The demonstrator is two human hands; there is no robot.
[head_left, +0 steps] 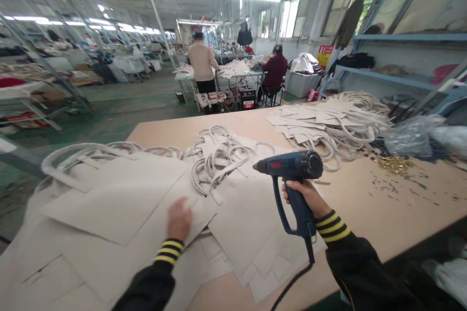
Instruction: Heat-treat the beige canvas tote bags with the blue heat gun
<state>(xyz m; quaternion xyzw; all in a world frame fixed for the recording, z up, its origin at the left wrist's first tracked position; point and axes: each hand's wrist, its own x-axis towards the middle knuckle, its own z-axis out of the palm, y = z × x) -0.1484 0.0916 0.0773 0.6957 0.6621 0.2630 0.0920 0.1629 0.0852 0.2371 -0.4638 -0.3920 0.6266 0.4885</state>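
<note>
My right hand [308, 197] grips a dark blue heat gun [292, 167] by its handle, the nozzle pointing left. A black cord runs down from the handle's base. My left hand [179, 219] is smeared by motion over a pile of beige fabric panels [109, 197], so its fingers do not show clearly; whether it touches a panel I cannot tell. Beige strap loops [213, 167] lie bunched between the left pile and another group of panels [244, 223] below the heat gun.
On the tan table [350, 214], more strapped panels [328, 121] are heaped at the back right. Gold-coloured bits [392, 164], dark scraps and clear plastic [412, 136] lie at the right, beside blue shelves [401, 77]. Two people work at a table [182, 76] farther off.
</note>
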